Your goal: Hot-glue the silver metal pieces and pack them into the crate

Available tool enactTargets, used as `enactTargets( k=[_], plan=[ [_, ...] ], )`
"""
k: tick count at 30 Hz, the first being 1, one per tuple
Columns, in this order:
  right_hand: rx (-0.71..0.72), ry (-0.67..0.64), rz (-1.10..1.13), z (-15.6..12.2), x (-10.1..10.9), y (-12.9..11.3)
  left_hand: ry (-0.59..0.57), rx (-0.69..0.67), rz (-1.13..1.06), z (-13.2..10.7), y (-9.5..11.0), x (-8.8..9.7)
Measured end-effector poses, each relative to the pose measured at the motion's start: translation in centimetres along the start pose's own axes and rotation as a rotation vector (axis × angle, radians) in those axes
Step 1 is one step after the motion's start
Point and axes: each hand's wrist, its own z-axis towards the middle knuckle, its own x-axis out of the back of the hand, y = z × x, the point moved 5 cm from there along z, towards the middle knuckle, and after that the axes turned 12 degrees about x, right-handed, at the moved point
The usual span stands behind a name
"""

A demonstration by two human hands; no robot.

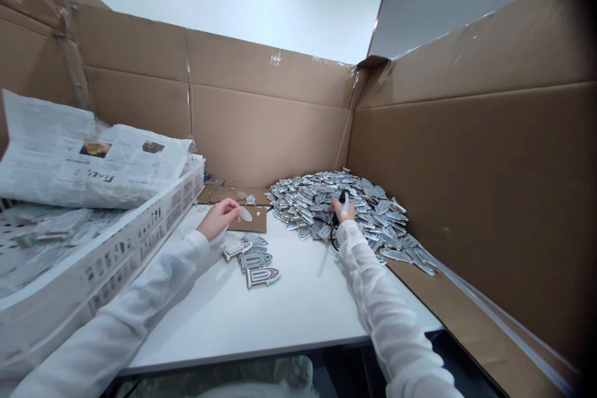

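My left hand point(219, 219) is closed in a pinch on a small translucent oval piece point(245, 214), above a flat scrap of brown cardboard point(256, 225). My right hand point(344, 209) is wrapped round a black tool with a thin dark cord point(345, 196), at the front of the heap; its exact kind I cannot make out. Between my arms, nearer to the left one, several grey arch-shaped metal pieces point(262, 277) lie on the white table point(289, 314). A large heap of similar pieces point(303, 196) is piled at the back right.
A white plastic basket point(140, 242) stands on the left, with newspaper point(93, 168) over it and more pieces inside. Tall cardboard walls point(265, 118) enclose the back and right. Small scraps point(250, 199) lie near the back wall.
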Motion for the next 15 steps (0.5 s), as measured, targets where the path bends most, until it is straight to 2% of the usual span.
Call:
enactTargets(
  k=[3, 7, 8, 10, 11, 13, 15],
  plan=[
    [0.003, -0.034, 0.033, -0.8, -0.5, -1.4, -0.018, 0.058, -0.103, -0.2, 0.0, -0.4],
    [0.075, -0.163, 0.151, -4.0, -2.6, -5.5, -0.055, 0.153, -0.195, -0.9, 0.1, -1.3],
    [0.108, -0.244, 0.204, -5.4, -3.4, -6.8, -0.067, 0.166, -0.219, -1.1, 0.1, -1.7],
    [0.208, -0.594, 0.425, -8.9, -5.5, -9.9, -0.093, 0.168, -0.274, -1.4, 0.0, -2.6],
    [0.226, -0.717, 0.470, -10.7, -6.2, -10.9, -0.108, 0.161, -0.305, -1.5, -0.1, -3.1],
    [0.260, -0.828, 0.478, -13.3, -6.7, -12.3, -0.141, 0.145, -0.362, -1.7, -0.3, -3.8],
    [0.303, -0.831, 0.486, -14.7, -6.7, -13.1, -0.166, 0.135, -0.383, -1.8, -0.3, -4.3]
  ],
)
